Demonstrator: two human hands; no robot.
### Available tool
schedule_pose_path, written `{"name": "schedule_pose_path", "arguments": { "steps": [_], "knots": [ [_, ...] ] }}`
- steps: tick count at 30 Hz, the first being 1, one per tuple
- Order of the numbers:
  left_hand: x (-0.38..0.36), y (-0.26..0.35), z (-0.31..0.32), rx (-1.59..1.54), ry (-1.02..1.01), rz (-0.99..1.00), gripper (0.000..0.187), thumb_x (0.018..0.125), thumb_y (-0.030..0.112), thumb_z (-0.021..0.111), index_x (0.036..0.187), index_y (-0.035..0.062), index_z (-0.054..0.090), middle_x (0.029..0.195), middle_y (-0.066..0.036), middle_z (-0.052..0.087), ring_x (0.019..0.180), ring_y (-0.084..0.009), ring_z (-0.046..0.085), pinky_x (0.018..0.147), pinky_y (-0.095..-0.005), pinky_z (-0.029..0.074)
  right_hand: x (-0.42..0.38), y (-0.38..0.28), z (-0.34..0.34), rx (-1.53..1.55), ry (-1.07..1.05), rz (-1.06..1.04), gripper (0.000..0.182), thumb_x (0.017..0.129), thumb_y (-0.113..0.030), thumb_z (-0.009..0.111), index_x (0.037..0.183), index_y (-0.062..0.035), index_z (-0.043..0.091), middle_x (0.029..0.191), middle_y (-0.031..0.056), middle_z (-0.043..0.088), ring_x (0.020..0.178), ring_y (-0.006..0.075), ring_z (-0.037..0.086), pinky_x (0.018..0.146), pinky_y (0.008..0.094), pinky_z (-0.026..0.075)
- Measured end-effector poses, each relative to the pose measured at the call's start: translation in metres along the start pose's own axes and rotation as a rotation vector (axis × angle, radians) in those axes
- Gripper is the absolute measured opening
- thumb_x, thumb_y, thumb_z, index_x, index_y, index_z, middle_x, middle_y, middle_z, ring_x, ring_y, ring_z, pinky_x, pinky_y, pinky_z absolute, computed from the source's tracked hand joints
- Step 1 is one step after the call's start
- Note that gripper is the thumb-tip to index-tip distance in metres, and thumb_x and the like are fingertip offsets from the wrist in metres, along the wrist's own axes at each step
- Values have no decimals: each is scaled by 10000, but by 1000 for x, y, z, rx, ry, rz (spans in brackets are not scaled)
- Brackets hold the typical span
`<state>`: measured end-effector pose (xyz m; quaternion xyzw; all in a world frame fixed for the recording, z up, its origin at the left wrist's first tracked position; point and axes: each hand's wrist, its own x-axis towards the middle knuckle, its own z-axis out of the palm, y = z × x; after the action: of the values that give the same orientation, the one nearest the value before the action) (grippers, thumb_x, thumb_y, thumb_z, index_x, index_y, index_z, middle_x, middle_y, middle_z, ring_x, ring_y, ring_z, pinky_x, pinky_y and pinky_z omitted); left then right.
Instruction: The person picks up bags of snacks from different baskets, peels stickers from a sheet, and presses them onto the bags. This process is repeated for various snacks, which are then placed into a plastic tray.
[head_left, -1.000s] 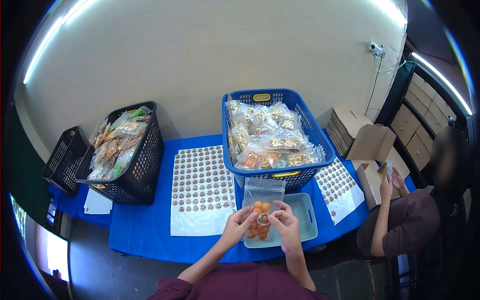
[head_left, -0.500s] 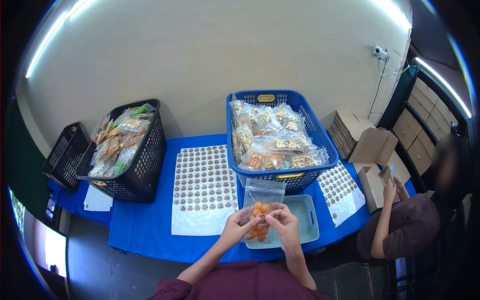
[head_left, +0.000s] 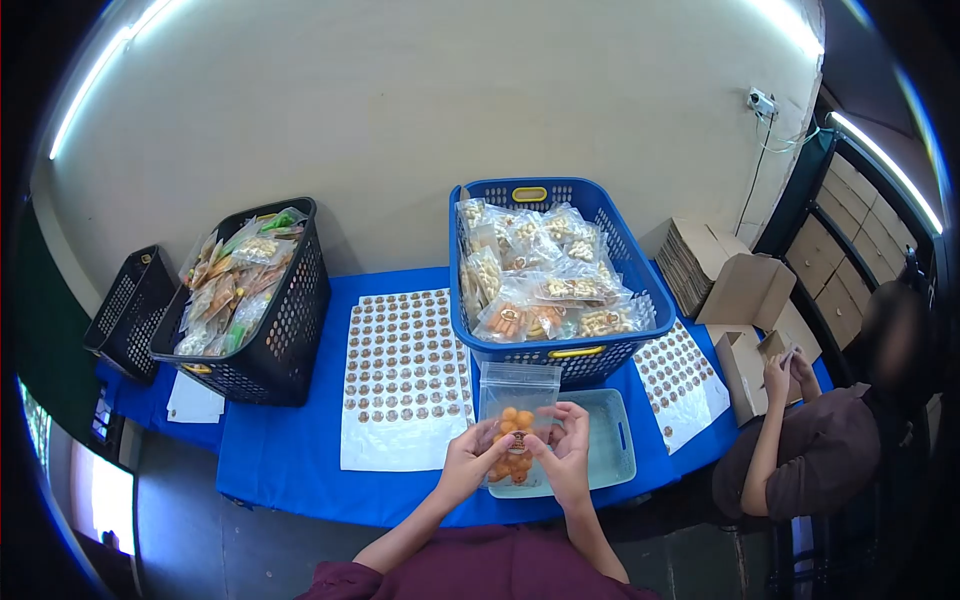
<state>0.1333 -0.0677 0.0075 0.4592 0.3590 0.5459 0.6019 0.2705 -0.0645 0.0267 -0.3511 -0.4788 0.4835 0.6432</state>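
A clear zip bag (head_left: 518, 380) holding round orange pieces (head_left: 513, 418) is upright in front of me. A small round brown sticker (head_left: 518, 442) is on its front. My left hand (head_left: 468, 464) grips the bag's left side, thumb on the front beside the sticker. The thumb of my right hand (head_left: 564, 458) presses at the sticker's right edge, while its curled fingers are by the bag's right edge. Under the bag and hands stands a pale green tray (head_left: 612, 450). A sticker sheet (head_left: 405, 375) with rows of round brown stickers lies left of the bag.
A blue basket (head_left: 590, 352) of filled bags stands behind the tray. Black baskets (head_left: 292, 340) (head_left: 125, 300) are at left. Another sticker sheet (head_left: 685, 390), flat cardboard (head_left: 690, 255) and an open carton (head_left: 745, 375) are at right, where another person (head_left: 810, 450) works. Blue cloth (head_left: 280, 440) covers the table.
The bag has shifted slightly left. My right fingers have spread a little from its right edge, with the thumb still at the sticker. The other person's hands have moved slightly.
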Motion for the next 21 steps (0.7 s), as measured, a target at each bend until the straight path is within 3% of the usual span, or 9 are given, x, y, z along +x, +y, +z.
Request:
{"name": "schedule_pose_path", "arguments": {
  "steps": [2,9,11,14,21],
  "knots": [
    [-3,0,3,36,-36,-21,332,858,87,532,1143,-62,446,1070,-108,557,957,-134,545,811,-262,462,-2,-2,4,25,35,21,560,708,9,672,1142,2,319,942,125,546,818,113,548,728,230,456],
    [-16,2,-4,122,-82,21,387,848,70,544,1179,-77,408,1073,-117,555,922,-115,557,768,-231,472,-3,2,8,104,27,211,427,771,15,604,1124,9,364,875,65,559,809,99,555,725,215,455],
    [-18,7,-7,55,-52,13,385,848,74,547,1179,-69,412,1060,-106,559,904,-108,560,751,-220,471,-4,11,13,95,20,164,406,779,-13,610,1114,14,382,892,76,564,826,108,562,713,213,465],
    [-20,2,-15,-30,24,-19,371,848,79,548,1171,-56,426,1040,-86,562,888,-100,561,742,-212,469,0,14,15,241,-53,269,366,792,-28,600,1096,17,402,948,75,541,881,112,546,756,223,455],
    [-16,-8,-10,12,198,-42,315,844,106,568,1109,-45,489,920,-42,590,755,-45,532,624,-172,433,-9,27,6,65,-200,233,252,834,-34,545,1063,1,444,986,43,522,945,93,496,827,222,399]
  ]
}}
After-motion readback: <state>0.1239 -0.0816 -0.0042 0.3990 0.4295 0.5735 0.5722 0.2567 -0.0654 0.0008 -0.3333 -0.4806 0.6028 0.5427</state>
